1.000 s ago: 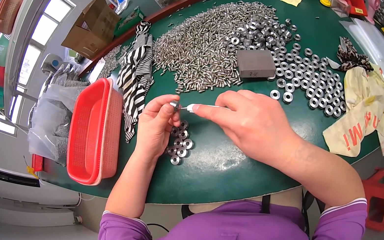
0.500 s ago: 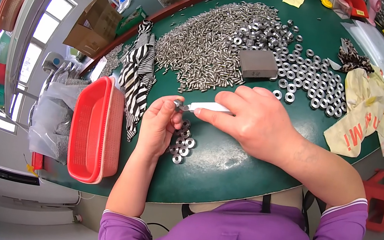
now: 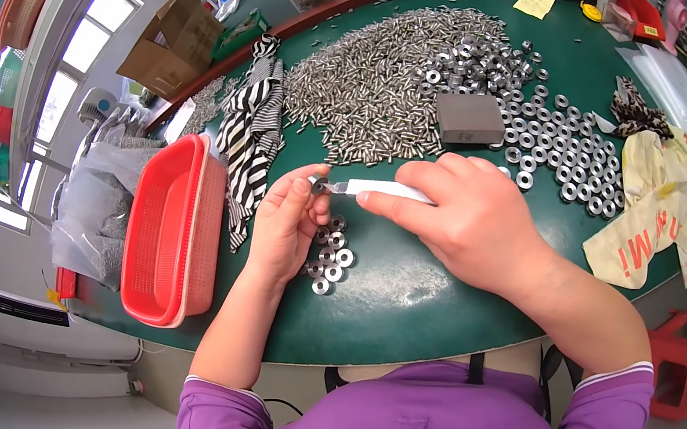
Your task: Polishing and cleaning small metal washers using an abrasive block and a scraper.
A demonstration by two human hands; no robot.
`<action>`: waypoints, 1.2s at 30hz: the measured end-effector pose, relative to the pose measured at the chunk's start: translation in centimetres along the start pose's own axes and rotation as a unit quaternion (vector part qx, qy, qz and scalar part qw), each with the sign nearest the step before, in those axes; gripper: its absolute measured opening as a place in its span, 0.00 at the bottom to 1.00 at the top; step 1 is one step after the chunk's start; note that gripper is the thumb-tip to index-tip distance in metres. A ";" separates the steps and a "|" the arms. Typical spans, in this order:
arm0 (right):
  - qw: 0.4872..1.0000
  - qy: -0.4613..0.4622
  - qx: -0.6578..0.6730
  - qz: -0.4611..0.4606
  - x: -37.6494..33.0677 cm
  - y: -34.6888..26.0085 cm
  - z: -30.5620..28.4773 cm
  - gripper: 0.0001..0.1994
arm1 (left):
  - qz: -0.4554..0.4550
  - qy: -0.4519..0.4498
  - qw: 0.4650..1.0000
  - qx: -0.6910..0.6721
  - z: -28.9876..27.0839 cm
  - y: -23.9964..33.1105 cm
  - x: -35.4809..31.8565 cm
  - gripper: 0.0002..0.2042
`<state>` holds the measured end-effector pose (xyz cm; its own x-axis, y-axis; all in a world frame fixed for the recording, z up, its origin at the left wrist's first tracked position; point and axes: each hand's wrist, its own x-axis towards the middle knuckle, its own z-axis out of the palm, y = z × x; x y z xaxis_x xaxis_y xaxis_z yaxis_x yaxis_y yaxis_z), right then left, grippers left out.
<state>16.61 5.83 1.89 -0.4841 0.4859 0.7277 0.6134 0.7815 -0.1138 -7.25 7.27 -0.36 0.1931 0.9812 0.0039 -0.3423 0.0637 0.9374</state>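
Pinching small silver ring (image 3: 318,184) in left hand (image 3: 289,224) grip | right hand (image 3: 467,220) grip closed on white-handled tool (image 3: 374,189)

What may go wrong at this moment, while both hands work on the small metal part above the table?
The left hand pinches a small metal ring only by the fingertips while the right hand presses a white-handled tool at it, so the tip might slip onto a finger. If dropped, the ring could fall among the finished rings just below, or roll off the green table.
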 end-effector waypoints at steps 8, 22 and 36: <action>0.996 -0.028 0.065 0.053 -0.5 0.0 0.6 0.16 | 0.049 -0.004 0.999 -0.005 0.7 0.1 0.0 0.17; 0.995 -0.018 0.077 0.053 -0.4 0.0 0.7 0.16 | 0.059 -0.021 0.998 0.008 0.5 -0.2 -0.3 0.14; 0.997 -0.043 0.028 0.051 -0.4 -0.4 0.4 0.12 | 0.032 -0.016 0.999 0.033 0.7 -0.2 -0.2 0.14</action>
<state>16.33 5.48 1.43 -0.4741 0.5946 0.6494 0.6281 0.7453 -0.2238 -6.63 6.92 -0.27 0.2024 0.9764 0.0748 -0.2944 -0.0122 0.9556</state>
